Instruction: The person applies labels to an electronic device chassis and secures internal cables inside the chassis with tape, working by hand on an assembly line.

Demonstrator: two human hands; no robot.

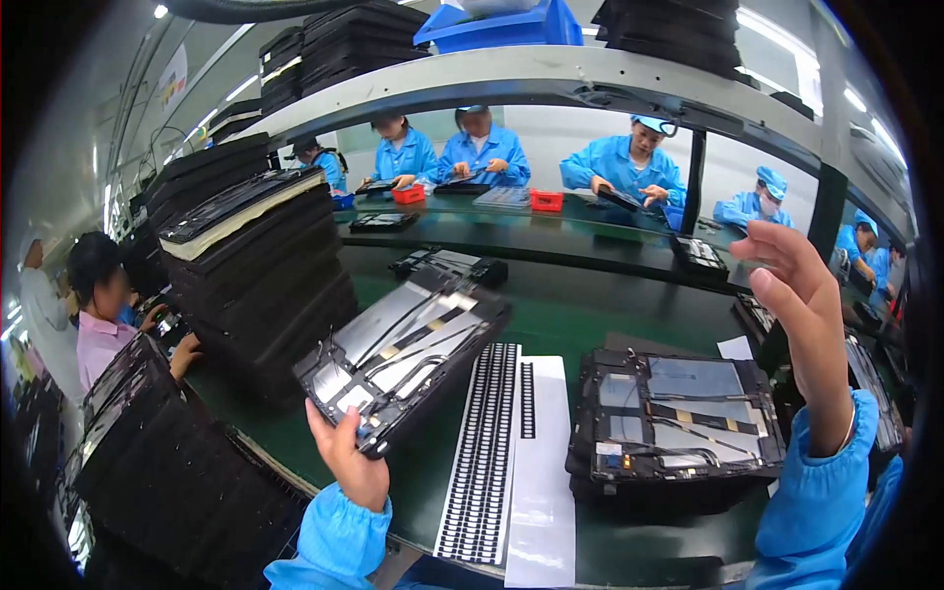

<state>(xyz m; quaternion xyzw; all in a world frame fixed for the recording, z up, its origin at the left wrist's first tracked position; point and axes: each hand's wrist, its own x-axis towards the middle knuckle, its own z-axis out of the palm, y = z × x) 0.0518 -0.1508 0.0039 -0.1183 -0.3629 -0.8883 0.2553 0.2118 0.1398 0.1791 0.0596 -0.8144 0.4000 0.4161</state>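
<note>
My left hand grips the near corner of an opened tablet in a black tray, with its thumb on top. The tablet is tilted in the air above the bench and shows silver battery plates and black ribbon cables. My right hand is raised at the right with nothing in it, its fingers curved and apart from the thumb. Below and left of it, another opened tablet lies on a stack of black trays. Between the two tablets is a sheet of small black stickers beside a white backing sheet.
Tall stacks of black trays rise at the left, near a person in pink. A metal shelf carrying a blue bin crosses above. Beyond the green bench, several co-workers in blue handle devices near red boxes.
</note>
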